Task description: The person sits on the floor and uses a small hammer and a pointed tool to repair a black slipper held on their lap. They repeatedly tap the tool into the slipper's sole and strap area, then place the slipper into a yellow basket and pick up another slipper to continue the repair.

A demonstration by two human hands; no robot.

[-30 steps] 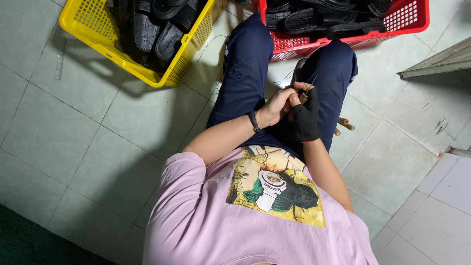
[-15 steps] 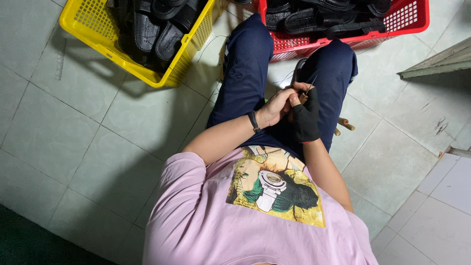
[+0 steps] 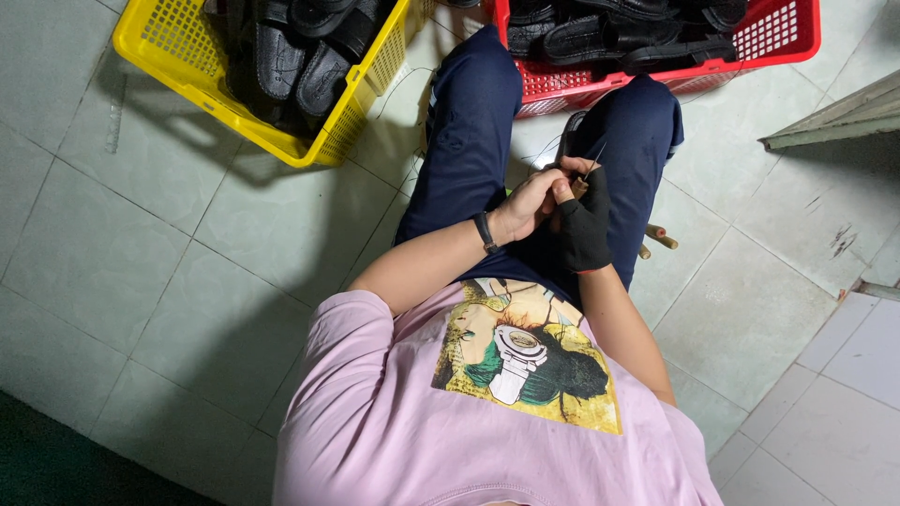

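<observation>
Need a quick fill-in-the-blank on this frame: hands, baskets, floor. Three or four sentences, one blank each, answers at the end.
1. The right hand wears a fingerless glove of ____ colour.
2. The left hand is bare, with a dark ____ around its wrist.
3. The black sandals to the person's left lie in a ____ basket.
4. The basket beyond the person's knees is ____.

Missing words: black; band; yellow; red
</observation>
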